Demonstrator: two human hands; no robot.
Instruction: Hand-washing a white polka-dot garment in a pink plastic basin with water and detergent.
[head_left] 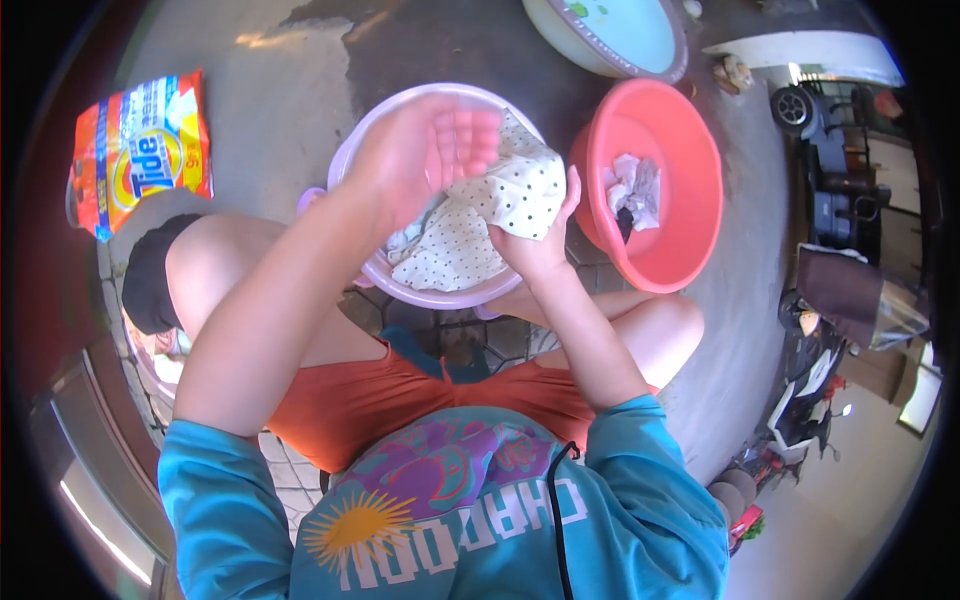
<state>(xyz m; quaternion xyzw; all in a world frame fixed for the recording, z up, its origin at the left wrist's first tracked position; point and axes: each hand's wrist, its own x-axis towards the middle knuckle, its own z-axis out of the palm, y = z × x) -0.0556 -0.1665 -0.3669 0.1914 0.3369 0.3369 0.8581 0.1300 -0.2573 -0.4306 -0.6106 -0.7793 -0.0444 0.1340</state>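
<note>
A lilac basin (pixel 350 150) stands on the ground between my knees. White cloth with black dots (pixel 450 245) lies in it, and part of that cloth is raised toward the right rim. My right hand (pixel 540 250) grips this raised part, with the cloth draped over some of its fingers. Above the basin's left side my left hand (pixel 425 150) is open, palm turned up, fingers loosely bent beside the cloth and nothing in them. Some pale, bluish fabric shows in the basin below my left wrist.
Right of the basin stands a coral-red basin (pixel 690 210) holding crumpled pale and dark cloth (pixel 635 190). A larger pale-green basin (pixel 620 35) with liquid sits farther off. An orange detergent bag (pixel 140 150) lies at the far left. Parked scooters (pixel 815 375) line the right side.
</note>
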